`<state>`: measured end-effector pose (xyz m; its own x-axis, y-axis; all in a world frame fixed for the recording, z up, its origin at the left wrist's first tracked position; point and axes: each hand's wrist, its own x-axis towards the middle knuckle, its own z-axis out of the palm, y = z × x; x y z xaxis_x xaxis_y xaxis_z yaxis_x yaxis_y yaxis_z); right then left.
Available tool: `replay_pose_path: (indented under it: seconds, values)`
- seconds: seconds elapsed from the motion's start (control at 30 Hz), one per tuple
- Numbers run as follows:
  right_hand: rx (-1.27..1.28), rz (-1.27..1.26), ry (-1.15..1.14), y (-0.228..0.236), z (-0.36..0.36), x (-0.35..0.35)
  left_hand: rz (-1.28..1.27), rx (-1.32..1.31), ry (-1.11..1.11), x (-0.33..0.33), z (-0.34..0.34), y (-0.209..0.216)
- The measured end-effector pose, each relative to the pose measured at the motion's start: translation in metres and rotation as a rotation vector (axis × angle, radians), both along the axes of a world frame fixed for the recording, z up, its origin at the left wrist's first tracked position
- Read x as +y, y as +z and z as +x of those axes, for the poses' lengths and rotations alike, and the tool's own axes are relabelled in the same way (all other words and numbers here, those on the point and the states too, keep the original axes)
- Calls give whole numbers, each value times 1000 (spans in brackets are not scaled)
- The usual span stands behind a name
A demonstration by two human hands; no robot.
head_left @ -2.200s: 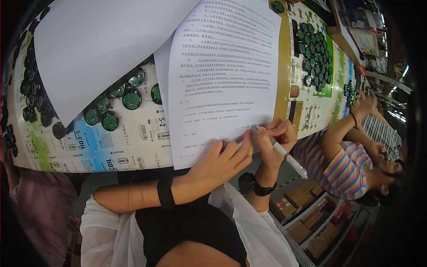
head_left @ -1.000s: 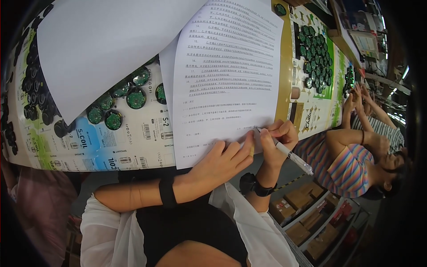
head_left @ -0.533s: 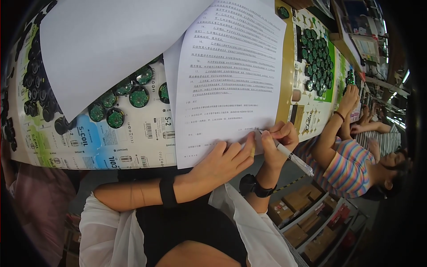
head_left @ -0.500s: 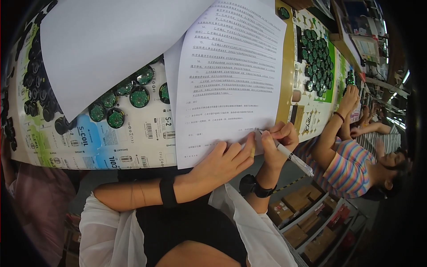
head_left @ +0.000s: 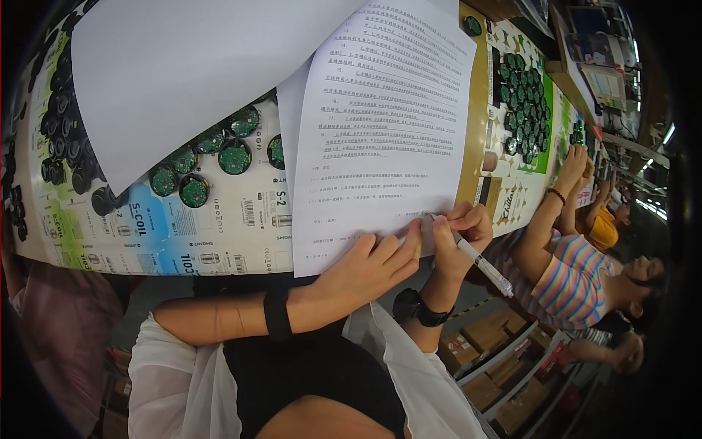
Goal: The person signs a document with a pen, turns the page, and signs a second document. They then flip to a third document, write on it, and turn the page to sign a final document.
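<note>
A printed sheet of paper [head_left: 365,197] lies on the work table in front of me. My right hand [head_left: 462,238] pinches a white pen [head_left: 486,269], its tip at a line near the sheet's lower right. Flat on the sheet's lower edge rests my left hand [head_left: 362,272], fingers stretched out and holding nothing, their tips close to the pen tip. Another large white sheet [head_left: 197,80], folded over or loose, covers the table at the upper left.
Round green circuit boards [head_left: 235,157] peek from under the white sheet, with more boards [head_left: 525,106] at the right. Black round parts [head_left: 69,139] crowd the left. A co-worker in a striped shirt [head_left: 578,282] sits at the right, near shelves with cardboard boxes [head_left: 486,333].
My hands and the pen stay nearly in place on the sheet. The view shifts slightly. At the far right, people in the background have moved, and a yellow-orange shirt now shows.
</note>
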<state>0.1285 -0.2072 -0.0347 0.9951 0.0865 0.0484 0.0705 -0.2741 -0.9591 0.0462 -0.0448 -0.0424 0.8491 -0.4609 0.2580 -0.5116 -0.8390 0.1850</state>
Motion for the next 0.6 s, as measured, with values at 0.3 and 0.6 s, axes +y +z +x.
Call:
replay_pose_path:
  seconds: [0.3,0.6]
  values:
    - [-11,-4,11,-1,1,-2,-12,-6,7,-2,0,-2]
    - [-45,7,36,-4,1,-5,2,-15,12,-1,-1,-2]
